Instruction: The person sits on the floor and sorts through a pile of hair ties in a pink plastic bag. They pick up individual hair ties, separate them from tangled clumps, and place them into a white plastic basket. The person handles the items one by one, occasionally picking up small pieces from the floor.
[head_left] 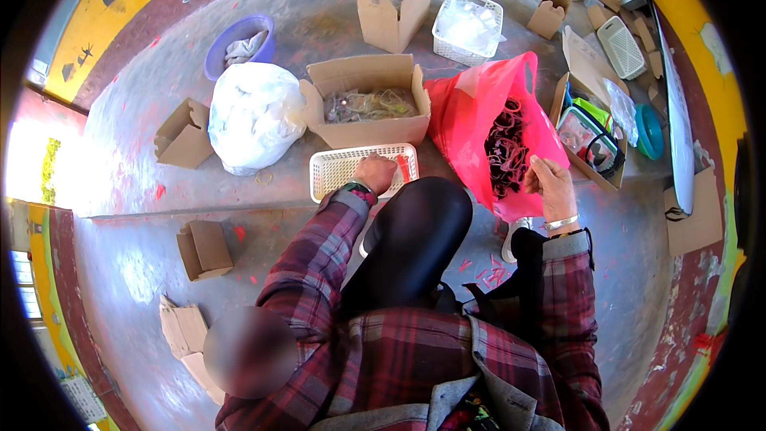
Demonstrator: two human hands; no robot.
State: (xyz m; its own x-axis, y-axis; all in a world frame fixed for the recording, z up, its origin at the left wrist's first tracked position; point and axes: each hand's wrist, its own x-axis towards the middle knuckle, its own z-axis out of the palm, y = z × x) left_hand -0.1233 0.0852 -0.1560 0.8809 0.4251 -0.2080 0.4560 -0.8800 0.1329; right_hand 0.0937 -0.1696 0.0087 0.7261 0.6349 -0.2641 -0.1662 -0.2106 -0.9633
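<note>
My left hand (377, 173) is over the white plastic basket (329, 161), its fingers curled together; what they hold, if anything, is hidden. Red strips (404, 168) lie in the basket just right of that hand. To the right, my right hand (552, 188) is raised beside the mouth of a pink plastic bag (471, 104). Its thumb and fingers are pinched, and anything between them is too small to name. Inside the bag is a tangled heap of dark and pinkish loops or cords (506, 148).
Behind the basket stands an open cardboard box (363, 128) of tangled strands, with a stuffed white plastic bag (254, 116) on its left. A purple basin (217, 54) and a second white basket (447, 44) sit farther back. At right is a cluttered carton (562, 100). Small cartons (206, 250) stand on the left.
</note>
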